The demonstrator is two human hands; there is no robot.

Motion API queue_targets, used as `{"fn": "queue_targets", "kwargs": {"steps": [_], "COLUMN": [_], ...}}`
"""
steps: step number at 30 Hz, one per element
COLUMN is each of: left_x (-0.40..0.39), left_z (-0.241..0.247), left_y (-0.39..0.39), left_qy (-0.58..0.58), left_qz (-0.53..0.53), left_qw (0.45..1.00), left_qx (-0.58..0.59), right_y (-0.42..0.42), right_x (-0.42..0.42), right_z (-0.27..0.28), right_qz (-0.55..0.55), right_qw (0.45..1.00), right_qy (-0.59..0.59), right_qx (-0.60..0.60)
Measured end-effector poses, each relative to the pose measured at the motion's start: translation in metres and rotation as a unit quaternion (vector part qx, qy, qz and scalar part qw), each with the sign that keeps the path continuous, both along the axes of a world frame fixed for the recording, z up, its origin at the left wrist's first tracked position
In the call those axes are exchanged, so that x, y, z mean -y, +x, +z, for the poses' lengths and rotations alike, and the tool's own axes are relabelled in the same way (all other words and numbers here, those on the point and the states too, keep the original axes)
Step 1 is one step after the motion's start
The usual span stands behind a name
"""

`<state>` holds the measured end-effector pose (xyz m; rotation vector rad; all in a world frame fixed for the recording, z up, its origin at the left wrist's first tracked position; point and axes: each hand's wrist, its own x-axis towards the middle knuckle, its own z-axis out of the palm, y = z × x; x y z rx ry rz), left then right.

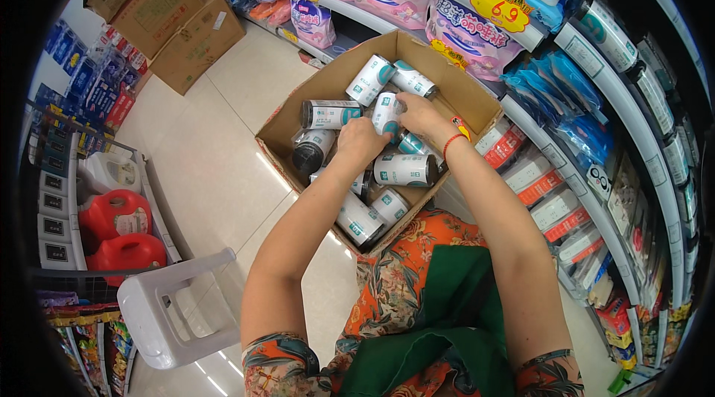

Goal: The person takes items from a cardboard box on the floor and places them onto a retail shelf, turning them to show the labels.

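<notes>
An open cardboard carton point(329, 79) in front of me holds several black rolls in white and teal paper wrappers, probably bin bags. My right hand point(422, 116) has its fingers on the upper right side of one roll point(385, 108) near the middle. My left hand point(360, 143) grips the lower end of that same roll, thumb against it. Around my hands lie other rolls at mixed angles: one point(332, 114) to the left, one point(371, 79) beyond, and one point(405, 169) nearer me. My left hand partly hides the rolls beneath it.
Curved store shelving point(578, 64) with packaged goods runs along the right and far side. Stacked cardboard boxes point(167, 22) stand at the far left. A grey plastic stool point(148, 330) is on the tiled floor point(223, 157), near a shelf with red jugs point(120, 215).
</notes>
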<state>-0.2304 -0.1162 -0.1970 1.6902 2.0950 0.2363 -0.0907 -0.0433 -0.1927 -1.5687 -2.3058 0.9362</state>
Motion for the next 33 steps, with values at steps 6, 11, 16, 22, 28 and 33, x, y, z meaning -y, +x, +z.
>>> {"fn": "queue_targets", "kwargs": {"steps": [6, 11, 16, 22, 28, 33], "left_x": [0.005, 0.018, 0.025, 0.046, 0.081, 0.095], "left_z": [0.019, 0.029, 0.047, 0.092, 0.130, 0.134], "left_y": [-0.002, -0.009, -0.013, 0.006, 0.042, 0.066], "left_qy": [0.002, 0.098, 0.113, 0.146, 0.153, 0.180], "left_qz": [-0.016, -0.013, -0.010, -0.028, -0.028, -0.046], "left_qw": [0.999, 0.993, 0.976, 0.934, 0.891, 0.840], "left_qx": [0.031, 0.058, 0.186, 0.326, 0.426, 0.510], "right_y": [0.008, 0.023, 0.049, 0.092, 0.119, 0.147], "right_x": [-0.002, 0.003, 0.027, 0.061, 0.114, 0.148], "right_z": [0.000, 0.016, 0.052, 0.064, 0.100, 0.120], "right_qz": [-0.026, -0.064, -0.079, -0.113, -0.141, -0.190], "right_qw": [1.000, 0.998, 0.992, 0.956, 0.873, 0.844], "right_qy": [-0.010, 0.015, 0.085, 0.077, -0.022, 0.020], "right_qx": [0.003, 0.013, -0.054, -0.260, -0.467, -0.502]}}
